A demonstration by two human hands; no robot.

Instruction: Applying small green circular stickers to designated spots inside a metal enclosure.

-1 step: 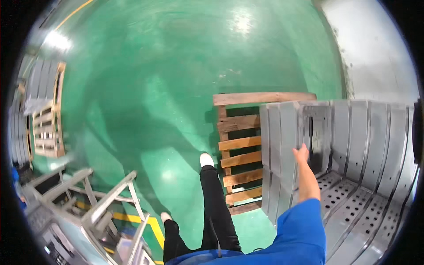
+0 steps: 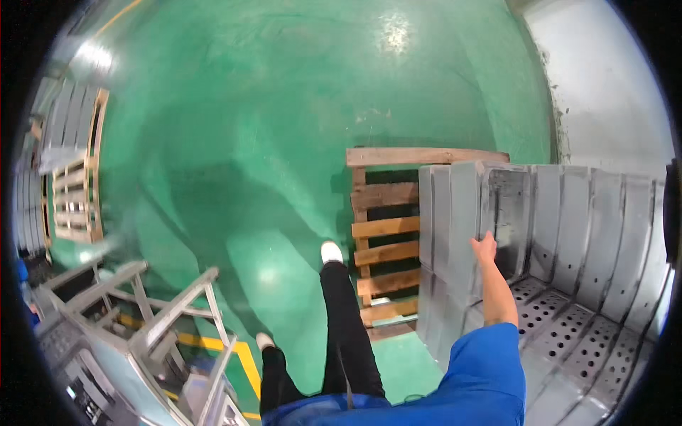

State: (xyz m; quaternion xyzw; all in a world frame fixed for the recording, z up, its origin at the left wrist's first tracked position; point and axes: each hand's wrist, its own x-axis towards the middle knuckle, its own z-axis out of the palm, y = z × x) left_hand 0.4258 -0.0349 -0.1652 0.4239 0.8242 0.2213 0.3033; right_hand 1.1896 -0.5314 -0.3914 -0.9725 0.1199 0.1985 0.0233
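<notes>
My right hand [image 2: 485,248] reaches forward from a blue sleeve and grips the top rim of a large grey plastic crate [image 2: 455,213]. The crate has ribbed walls and a perforated floor [image 2: 568,319], and it is open toward me. It stands on a wooden pallet [image 2: 387,227] on the green floor. My left hand is out of view. My legs, in black trousers and white shoes [image 2: 331,251], stand just left of the pallet.
A grey metal frame [image 2: 163,312] stands at the lower left, with a yellow floor line [image 2: 234,348] beside it. Another wooden pallet with grey panels [image 2: 74,170] lies at the far left. A white wall [image 2: 611,85] rises behind the crate.
</notes>
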